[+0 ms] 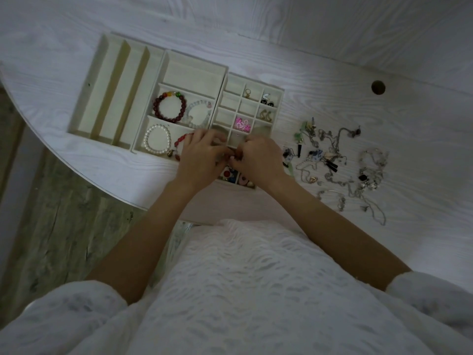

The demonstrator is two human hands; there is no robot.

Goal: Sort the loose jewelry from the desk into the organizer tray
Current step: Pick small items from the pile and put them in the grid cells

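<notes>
Roughly halfway: bracelets (170, 106), earrings (268, 98) in organizer tray (163, 70); tangled necklaces (340, 162) left; left hand (202, 155), right hand (258, 157) curled together, held item unclear.

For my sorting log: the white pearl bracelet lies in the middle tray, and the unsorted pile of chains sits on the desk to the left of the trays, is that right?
Not quite. The head view shows the pile of chains on the desk to the right of the trays, not the left. The white pearl bracelet does lie in the middle tray.

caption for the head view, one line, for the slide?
Both hands, left hand and right hand, meet over the organizer tray; bracelets sorted, tangled jewelry pile waits on the desk.
</notes>
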